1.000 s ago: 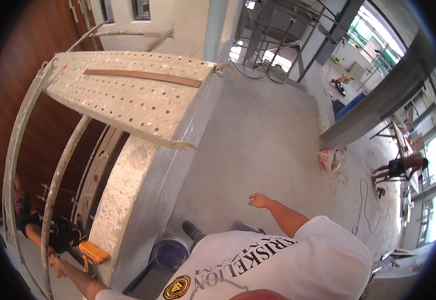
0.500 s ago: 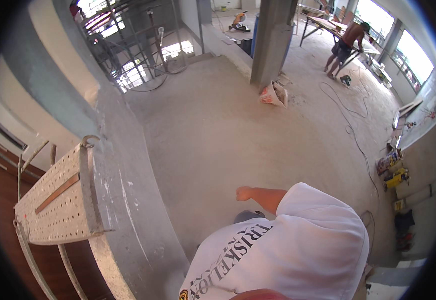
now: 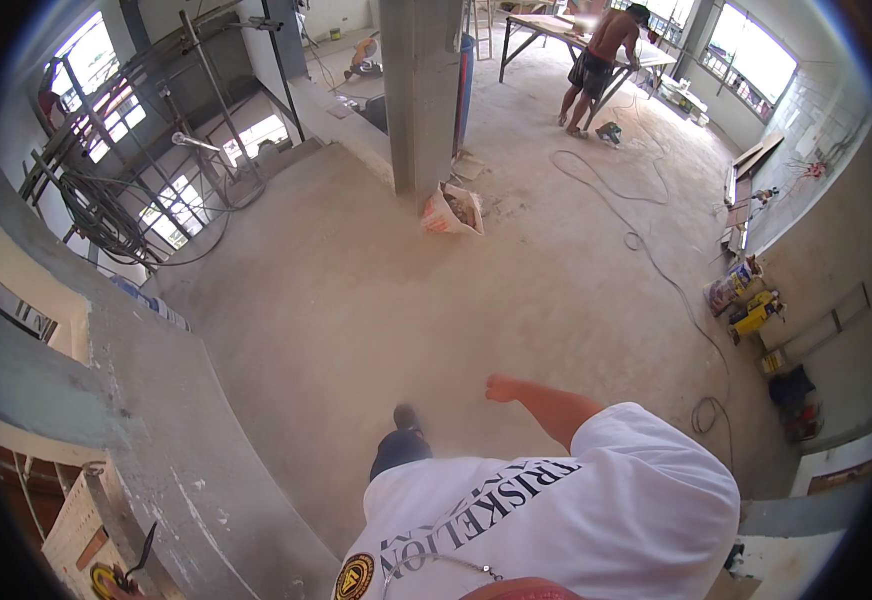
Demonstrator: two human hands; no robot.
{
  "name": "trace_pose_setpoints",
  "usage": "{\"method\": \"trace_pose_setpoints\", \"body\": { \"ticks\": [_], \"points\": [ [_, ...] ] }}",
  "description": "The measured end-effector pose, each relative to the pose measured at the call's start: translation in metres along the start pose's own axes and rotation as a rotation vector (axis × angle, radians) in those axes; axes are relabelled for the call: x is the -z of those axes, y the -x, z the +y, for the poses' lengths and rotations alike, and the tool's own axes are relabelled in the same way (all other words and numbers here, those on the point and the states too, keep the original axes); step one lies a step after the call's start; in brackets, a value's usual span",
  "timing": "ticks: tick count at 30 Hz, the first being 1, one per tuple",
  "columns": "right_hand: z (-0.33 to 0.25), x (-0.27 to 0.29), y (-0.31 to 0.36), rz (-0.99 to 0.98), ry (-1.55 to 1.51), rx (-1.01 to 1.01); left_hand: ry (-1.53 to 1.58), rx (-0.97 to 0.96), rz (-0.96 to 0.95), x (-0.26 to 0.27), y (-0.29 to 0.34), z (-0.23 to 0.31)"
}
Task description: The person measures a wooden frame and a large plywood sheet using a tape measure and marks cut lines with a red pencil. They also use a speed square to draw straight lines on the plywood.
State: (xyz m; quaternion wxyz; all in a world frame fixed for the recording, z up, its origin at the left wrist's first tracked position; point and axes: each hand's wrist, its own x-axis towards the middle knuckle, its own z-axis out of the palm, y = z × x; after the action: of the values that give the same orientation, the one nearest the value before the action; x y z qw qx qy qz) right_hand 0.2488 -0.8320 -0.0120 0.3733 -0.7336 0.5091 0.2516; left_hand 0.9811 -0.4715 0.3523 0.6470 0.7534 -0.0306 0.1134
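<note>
My right hand (image 3: 501, 388) swings out in front of me over the bare concrete floor (image 3: 406, 300), fingers curled in and nothing in it. It touches nothing. My left hand is out of sight. My white printed T-shirt (image 3: 556, 510) fills the lower edge, and one dark shoe (image 3: 404, 418) steps forward just left of the hand.
A curved concrete wall (image 3: 156, 400) runs along my left, with a perforated scaffold board (image 3: 81, 525) behind it. Ahead stand a grey column (image 3: 421, 100) and an open sack (image 3: 453, 212). A cable (image 3: 656, 250) trails to the right wall's tools (image 3: 751, 315). Another person (image 3: 596, 60) works at a far bench.
The view has swung away from the scaffold board and the wooden wall toward the open floor. My left hand with its yellow tool has left the picture. My right arm still swings in front.
</note>
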Motion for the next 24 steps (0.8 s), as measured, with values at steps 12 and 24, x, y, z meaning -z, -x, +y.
{"method": "trace_pose_setpoints", "body": {
  "ticks": [12, 24],
  "points": [
    [0.233, 0.190, 0.000, 0.239, -0.740, -0.647, 0.083, 0.490, -1.431, -0.762, 0.533, 0.094],
    [0.510, 0.630, -0.042, 1.018, -2.185, 0.459, 0.198, -0.683, -2.897, -1.071, 1.090, 0.302]
  ]
}}
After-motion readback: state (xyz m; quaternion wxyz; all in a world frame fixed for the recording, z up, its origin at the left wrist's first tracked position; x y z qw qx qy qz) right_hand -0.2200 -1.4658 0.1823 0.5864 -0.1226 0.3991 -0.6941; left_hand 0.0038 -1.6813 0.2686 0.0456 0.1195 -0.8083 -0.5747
